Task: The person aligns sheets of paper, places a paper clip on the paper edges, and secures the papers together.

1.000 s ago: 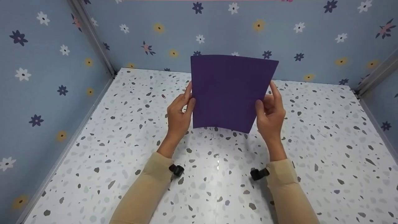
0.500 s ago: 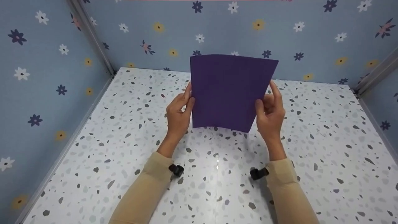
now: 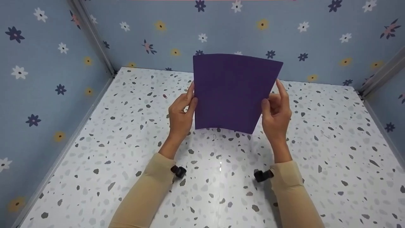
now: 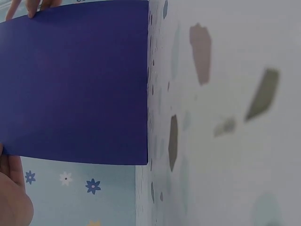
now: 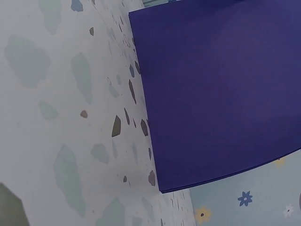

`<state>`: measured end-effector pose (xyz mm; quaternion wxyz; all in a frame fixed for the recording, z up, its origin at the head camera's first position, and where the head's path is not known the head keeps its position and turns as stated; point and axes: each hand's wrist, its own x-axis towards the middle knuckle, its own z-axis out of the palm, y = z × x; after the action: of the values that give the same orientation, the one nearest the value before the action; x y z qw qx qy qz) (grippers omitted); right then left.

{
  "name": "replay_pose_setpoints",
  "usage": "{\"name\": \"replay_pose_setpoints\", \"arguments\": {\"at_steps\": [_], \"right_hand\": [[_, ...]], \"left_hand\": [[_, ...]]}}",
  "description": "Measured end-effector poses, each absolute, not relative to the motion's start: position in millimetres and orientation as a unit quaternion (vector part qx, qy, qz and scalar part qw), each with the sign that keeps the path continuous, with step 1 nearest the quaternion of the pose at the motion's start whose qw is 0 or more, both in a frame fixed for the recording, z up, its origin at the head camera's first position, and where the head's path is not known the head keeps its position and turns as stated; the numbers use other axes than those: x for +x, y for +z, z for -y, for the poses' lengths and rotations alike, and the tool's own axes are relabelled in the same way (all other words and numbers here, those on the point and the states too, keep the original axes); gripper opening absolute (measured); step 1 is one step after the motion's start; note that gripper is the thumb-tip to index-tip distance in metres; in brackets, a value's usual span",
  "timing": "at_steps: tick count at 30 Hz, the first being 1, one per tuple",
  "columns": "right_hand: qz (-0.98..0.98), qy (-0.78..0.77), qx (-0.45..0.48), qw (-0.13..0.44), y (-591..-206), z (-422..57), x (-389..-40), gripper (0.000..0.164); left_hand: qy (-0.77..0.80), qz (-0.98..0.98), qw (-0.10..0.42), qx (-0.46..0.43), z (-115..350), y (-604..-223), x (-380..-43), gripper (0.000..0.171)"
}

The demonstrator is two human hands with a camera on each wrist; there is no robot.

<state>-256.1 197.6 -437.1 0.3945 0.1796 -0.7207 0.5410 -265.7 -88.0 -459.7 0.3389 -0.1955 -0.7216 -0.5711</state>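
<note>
Well, a purple sheet (image 3: 232, 93) spans between left hand (image 3: 181, 116) and right hand (image 3: 277, 116).

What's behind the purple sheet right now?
Beyond the purple sheet, the flowered wall shows above and the speckled tabletop below. The left hand and right hand grip its sides; whatever its middle covers is hidden.

A plain, rectangular purple sheet (image 3: 234, 93), gently bowed and seemingly layered at its edge, is held tilted upright by its sides, upper centre of the head view.
</note>
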Motion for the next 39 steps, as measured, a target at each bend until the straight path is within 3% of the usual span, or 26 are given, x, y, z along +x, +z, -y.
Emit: {"name": "replay_pose_setpoints", "arguments": {"at_steps": [17, 39], "right_hand": [[0.72, 0.547, 0.186, 0.383, -418.0, -204.1, -254.4, 0.059], [0.77, 0.42, 0.294, 0.379, -324.1, -215.8, -273.3, 0.051]], "left_hand": [[-0.568, 0.726, 0.327, -0.207, 87.7, -458.2, -266.0, 0.045], [-0.564, 0.729, 0.335, -0.197, 90.3, -459.8, -267.4, 0.046]]}}
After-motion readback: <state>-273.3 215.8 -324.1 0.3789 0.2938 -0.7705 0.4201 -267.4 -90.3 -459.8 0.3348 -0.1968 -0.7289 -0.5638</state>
